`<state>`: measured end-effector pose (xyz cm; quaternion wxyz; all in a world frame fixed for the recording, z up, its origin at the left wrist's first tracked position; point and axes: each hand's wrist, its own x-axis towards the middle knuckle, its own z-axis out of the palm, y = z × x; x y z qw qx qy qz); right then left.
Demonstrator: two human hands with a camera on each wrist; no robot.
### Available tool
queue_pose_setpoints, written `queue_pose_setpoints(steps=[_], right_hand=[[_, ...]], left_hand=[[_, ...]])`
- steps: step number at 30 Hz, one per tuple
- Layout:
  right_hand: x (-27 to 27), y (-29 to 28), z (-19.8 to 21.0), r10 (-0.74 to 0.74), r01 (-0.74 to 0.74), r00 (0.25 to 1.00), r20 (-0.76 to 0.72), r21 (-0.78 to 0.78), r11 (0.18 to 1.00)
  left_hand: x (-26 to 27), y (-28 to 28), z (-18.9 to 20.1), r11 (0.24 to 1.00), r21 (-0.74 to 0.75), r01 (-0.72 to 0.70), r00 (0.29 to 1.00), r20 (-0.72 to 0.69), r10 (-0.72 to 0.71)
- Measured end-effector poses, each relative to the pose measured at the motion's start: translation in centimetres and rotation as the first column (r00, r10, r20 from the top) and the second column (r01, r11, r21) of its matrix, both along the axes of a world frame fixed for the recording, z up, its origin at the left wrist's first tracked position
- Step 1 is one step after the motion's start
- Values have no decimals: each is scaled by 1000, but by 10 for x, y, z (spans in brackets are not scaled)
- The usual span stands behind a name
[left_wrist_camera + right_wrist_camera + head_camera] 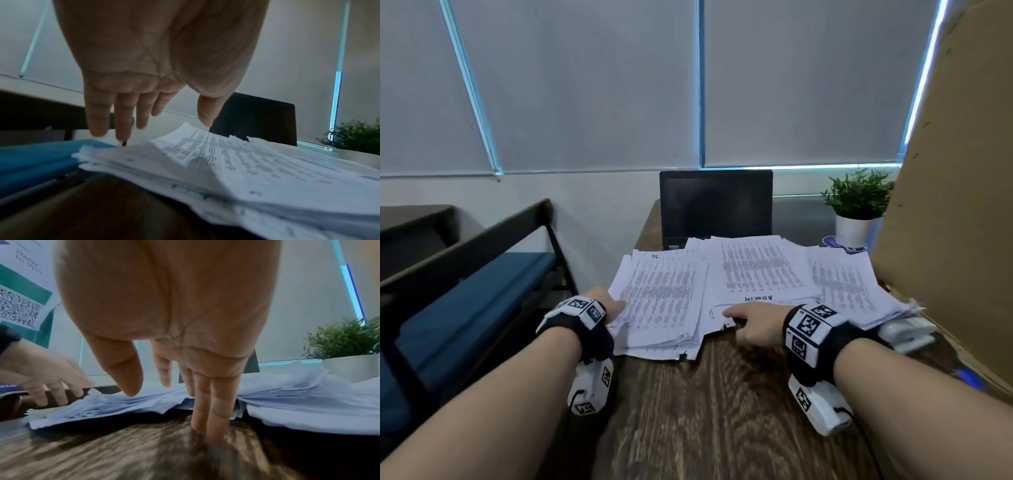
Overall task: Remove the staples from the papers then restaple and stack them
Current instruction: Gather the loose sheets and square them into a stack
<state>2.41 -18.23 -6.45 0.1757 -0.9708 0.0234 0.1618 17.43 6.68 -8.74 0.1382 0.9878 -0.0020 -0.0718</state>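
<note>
Nearest, both forearms reach forward over the dark wood-grain table (722, 411), each wrist strapped with a black band and white marker blocks. The left hand (608, 301) sits at the left edge of the left pile of papers (664, 301); from its wrist view its fingers (98, 116) hang straight and loosely spread above that pile's corner, the thumb apart, holding nothing. The right hand (753, 322) lies palm down, fingers extended towards the left; in its wrist view two straight fingertips (213, 431) press on the table just before the sheets, and it grips nothing.

Printed sheets lie flat in three overlapping piles across the table, long sides running roughly away from the person. The middle pile (756, 270) shows the word "ADMIN" upside down at its near edge. The right pile (849, 281) rests partly over a white object (907, 334) I cannot identify.

Farther back stands an open laptop (715, 205) with a dark screen, and to its right a white pot (854, 229) holds a green plant (859, 192).
</note>
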Motion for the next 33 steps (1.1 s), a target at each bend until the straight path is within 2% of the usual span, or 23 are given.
queue_pose_setpoints(steps=[2,6,10,15,19,22,25,27,33], right_hand=[[19,3,-6,-8,8,1000,-7,-54,999],[47,1,-14,-73,81,994,77,-99,992],[57,-1,-13,-140,143,990,33,-110,984],[56,2,-15,-190,190,982,-21,-3,982],[57,9,-17,-249,248,968,-16,181,952],[61,7,-25,-286,272,958,-14,353,895],[66,8,-29,-358,323,933,-28,499,804],[70,10,-31,-359,322,933,-36,530,784],[82,13,-32,-297,293,952,-78,521,801]], left_hand=[[11,3,-12,999,-49,-14,998,-64,11],[28,9,-27,989,-143,-36,989,-147,15],[40,18,-26,989,-144,29,983,-176,-54],[38,19,-7,991,-103,88,988,-120,-100],[36,16,-10,991,-98,92,987,-123,-103],[41,17,-15,990,-123,68,986,-142,-85],[49,26,-20,985,-168,23,985,-163,-51],[55,31,-23,980,-198,13,983,-175,-48],[67,33,-25,958,-284,35,980,-178,-89]])
